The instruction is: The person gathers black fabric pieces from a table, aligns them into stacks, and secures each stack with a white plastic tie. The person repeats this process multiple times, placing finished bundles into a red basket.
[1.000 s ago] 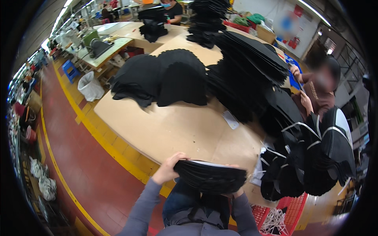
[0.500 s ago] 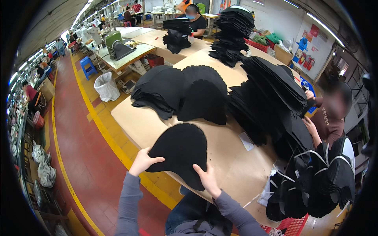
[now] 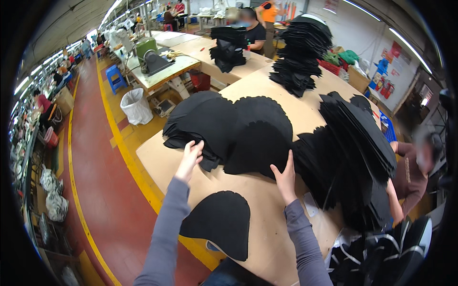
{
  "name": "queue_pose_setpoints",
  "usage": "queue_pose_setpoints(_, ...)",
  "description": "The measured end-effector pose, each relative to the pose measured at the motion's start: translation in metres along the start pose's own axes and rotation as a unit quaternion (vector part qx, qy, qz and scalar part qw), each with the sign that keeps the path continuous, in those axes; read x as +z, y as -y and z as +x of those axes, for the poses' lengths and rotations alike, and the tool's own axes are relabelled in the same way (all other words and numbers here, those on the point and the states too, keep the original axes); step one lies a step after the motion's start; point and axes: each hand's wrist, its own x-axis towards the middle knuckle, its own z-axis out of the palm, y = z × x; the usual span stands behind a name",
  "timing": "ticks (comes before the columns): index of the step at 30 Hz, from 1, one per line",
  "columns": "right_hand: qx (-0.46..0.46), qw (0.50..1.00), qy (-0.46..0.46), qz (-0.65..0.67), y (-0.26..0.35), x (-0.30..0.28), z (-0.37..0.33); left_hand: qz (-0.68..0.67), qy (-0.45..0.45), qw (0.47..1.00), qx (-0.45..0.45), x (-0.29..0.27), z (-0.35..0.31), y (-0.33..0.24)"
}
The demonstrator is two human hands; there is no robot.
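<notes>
Flanking scalloped black panel stack (image 3: 260, 138), apart: right hand (image 3: 285, 177) at its right edge, fingers spread; left hand (image 3: 191, 156) beyond left edge, grip unclear. Likely pickup step; next calls for closing in.

Green machine (image 3: 147, 48) on bench (image 3: 164, 77); blue stool (image 3: 114, 76), white bin (image 3: 139, 113).

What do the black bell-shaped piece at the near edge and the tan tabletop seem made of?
Black bell-shaped piece: probably fabric or felt, matte, as it shows almost no shine. Tan tabletop: perhaps board or paper, smooth, with a faint even sheen.
</notes>
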Motion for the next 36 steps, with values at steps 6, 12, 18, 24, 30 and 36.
queue_pose_setpoints(6, 0.082, 0.991, 0.089, -0.055, 0.024, 0.001, -0.013, -0.146, -0.181, 0.973, -0.004, 0.032, 0.090, 0.020)
queue_pose_setpoints(12, 0.141, 0.969, 0.195, 0.058, 0.104, -0.070, -0.004, -0.087, -0.184, 0.975, 0.085, 0.032, 0.043, -0.044)
queue_pose_setpoints(18, 0.222, 0.925, 0.233, 0.203, 0.149, -0.075, 0.074, -0.048, -0.118, 0.991, 0.052, -0.033, 0.098, -0.102)
queue_pose_setpoints(24, 0.261, 0.948, 0.165, 0.073, 0.063, 0.013, 0.137, 0.312, -0.295, 0.897, 0.106, -0.031, 0.128, -0.069)
queue_pose_setpoints(30, 0.353, 0.927, 0.084, -0.099, 0.040, 0.050, 0.132, 0.210, 0.169, 0.963, 0.014, 0.073, 0.144, -0.030)
queue_pose_setpoints(36, 0.394, 0.902, 0.147, 0.094, 0.042, 0.034, 0.139, 0.308, 0.260, 0.915, -0.029, 0.115, 0.155, -0.025)
